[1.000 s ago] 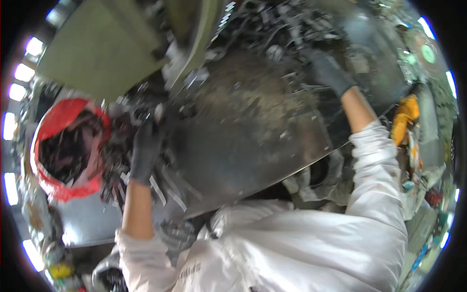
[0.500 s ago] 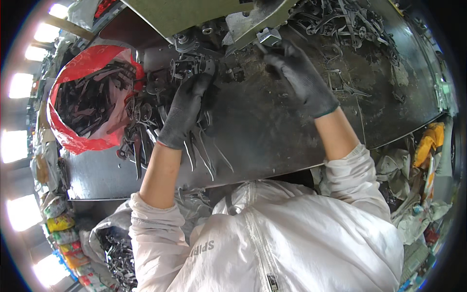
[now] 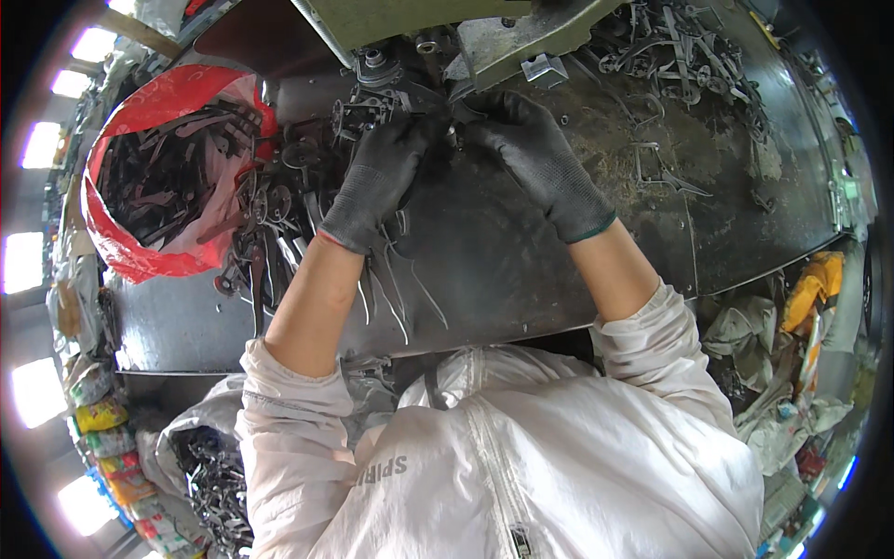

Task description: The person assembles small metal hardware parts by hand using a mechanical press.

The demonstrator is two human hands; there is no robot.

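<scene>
Both hands wear dark grey gloves and meet in front of a green-grey bench machine (image 3: pixel 419 20). My left hand (image 3: pixel 386 172) is closed, its fingertips pinching something dark whose kind I cannot make out. From the right, my right hand (image 3: pixel 535 154) has its thumb and fingers pressed together at a small shiny metal piece (image 3: pixel 453 135) between the two hands. Which hand bears that piece is hard to tell, as the fingers cover most of it. Just left of my left hand lie dark metal parts with round ends (image 3: pixel 358 116).
A red plastic bag (image 3: pixel 140 265) of dark flat parts stands at the left of the dark metal table (image 3: pixel 521 279). Curved metal handles (image 3: pixel 391 289) lie beside my left forearm. More metal parts (image 3: pixel 684 56) are heaped at the far right. A sack of parts (image 3: pixel 219 480) stands below the table's edge.
My right hand has moved left from beside the machine's bright metal block to meet my left hand. The left hand has shifted slightly right. The view has shifted a little.
</scene>
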